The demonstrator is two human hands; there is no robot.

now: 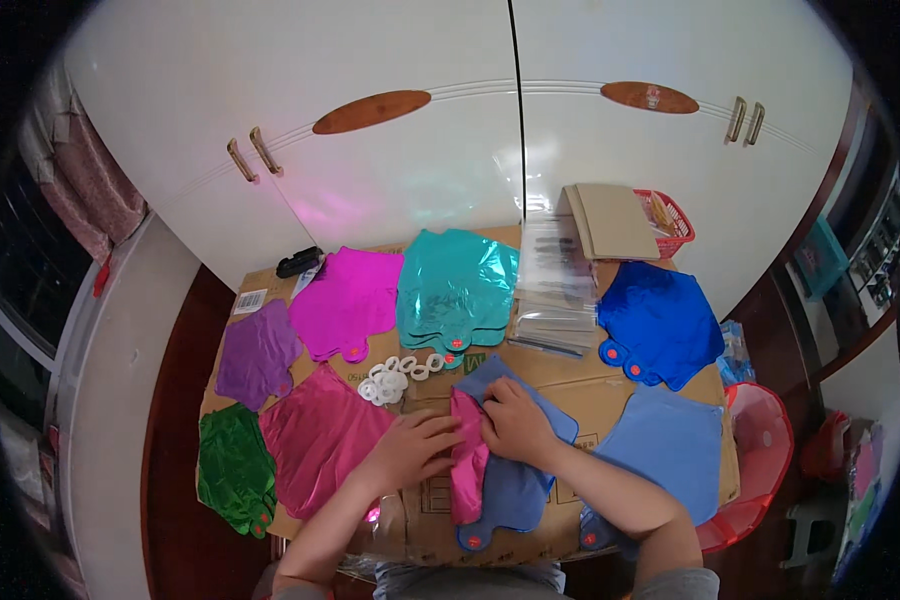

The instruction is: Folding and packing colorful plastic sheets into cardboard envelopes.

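A folded strip of pink foil (468,470) lies on a flat dusty-blue foil balloon (515,490) at the near middle of the cardboard. My right hand (517,425) has its fingers curled down on the upper end of the strip and the blue foil. My left hand (410,452) reaches in from the left with fingers stretched out, their tips close to the strip's left edge. It partly covers a flat magenta-pink foil balloon (320,440). Beyond my hands lies a heap of white rings (385,383), perhaps ribbon rolls.
Around the cardboard (390,525) lie purple (260,350), green (235,470), bright magenta (345,300), teal (455,285), dark blue (660,325) and light-blue (660,450) foil balloons. Clear plastic sleeves (555,290), cardboard pieces (615,225) and a red basket (678,225) stand at the back, before white cabinets (400,180).
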